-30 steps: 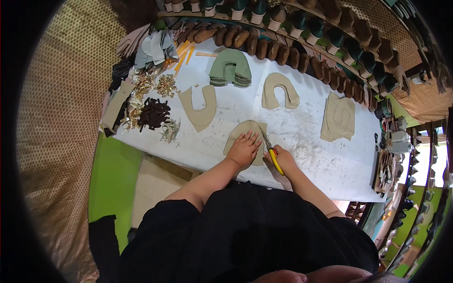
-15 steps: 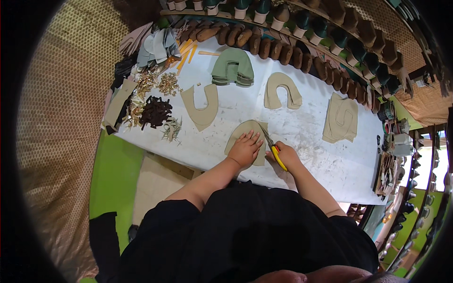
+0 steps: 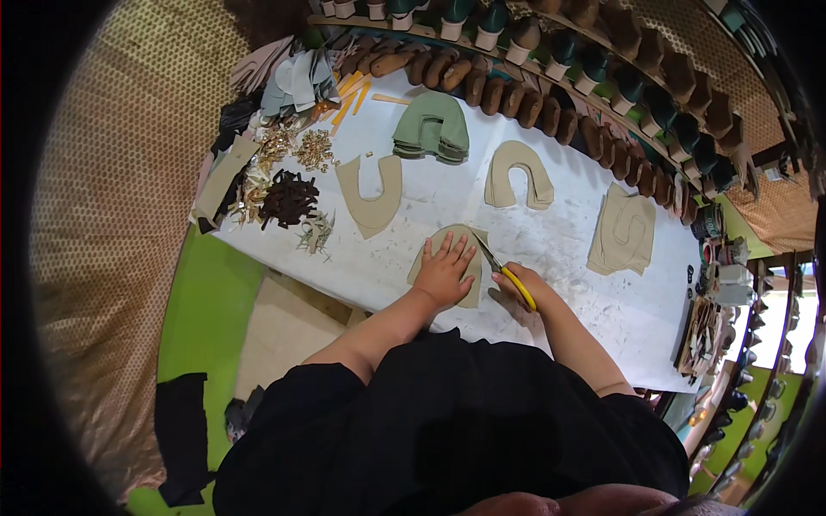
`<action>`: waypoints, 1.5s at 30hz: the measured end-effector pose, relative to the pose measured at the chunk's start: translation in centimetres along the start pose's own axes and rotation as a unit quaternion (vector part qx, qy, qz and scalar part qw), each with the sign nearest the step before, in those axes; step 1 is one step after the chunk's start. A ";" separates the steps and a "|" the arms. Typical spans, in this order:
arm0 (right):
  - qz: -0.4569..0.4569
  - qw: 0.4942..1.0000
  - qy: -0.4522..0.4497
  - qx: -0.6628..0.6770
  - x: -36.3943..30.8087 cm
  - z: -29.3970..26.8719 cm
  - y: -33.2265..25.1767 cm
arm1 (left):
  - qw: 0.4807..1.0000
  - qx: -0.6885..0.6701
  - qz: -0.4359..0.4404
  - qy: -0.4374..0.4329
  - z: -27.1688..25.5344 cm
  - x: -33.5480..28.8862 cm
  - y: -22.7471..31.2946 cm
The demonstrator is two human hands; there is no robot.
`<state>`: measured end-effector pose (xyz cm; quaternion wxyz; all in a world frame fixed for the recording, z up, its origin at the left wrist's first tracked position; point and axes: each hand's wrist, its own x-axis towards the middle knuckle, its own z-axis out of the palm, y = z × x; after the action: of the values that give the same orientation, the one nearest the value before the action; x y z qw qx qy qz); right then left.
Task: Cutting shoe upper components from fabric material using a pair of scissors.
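Observation:
My left hand (image 3: 443, 277) lies flat on a beige sheet piece (image 3: 474, 295) with a rounded top, at the near edge of the table. Its fingers are spread and press the piece down. In my right hand (image 3: 534, 283) are scissors (image 3: 520, 289) with yellow handles, my fingers wrapped round them. The blades point up and left, at the upper right part of the piece. Whether the blades are parted is too small to tell. Beyond my hands lie a beige U-shaped piece (image 3: 378, 211), a beige arch-shaped stack (image 3: 538, 187) and a green arch-shaped stack (image 3: 439, 115).
The white table (image 3: 551, 318) carries a marked beige stack (image 3: 607, 245) at right. Dark brown strips (image 3: 290, 199), gold-coloured bits (image 3: 315, 150) and grey scraps (image 3: 301, 82) crowd its left end. Brown shoe forms (image 3: 511, 104) line the far edge, below shelves of heeled forms (image 3: 488, 36).
The fingers of my left hand have spread wider on the piece. My right hand has shifted slightly right with the scissors, their handles turned a little. The whole view has tilted slightly.

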<state>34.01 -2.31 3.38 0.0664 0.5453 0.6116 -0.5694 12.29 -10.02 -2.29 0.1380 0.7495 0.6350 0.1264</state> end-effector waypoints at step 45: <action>-0.046 0.997 -0.045 -0.039 2.1 -2.3 -1.4 | 1.000 -0.008 -0.018 -0.012 -0.2 -0.4 0.1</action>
<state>33.39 1.02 3.53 0.0884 0.4878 0.6538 -0.5716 12.28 -10.39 -2.10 0.1543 0.7382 0.6456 0.1200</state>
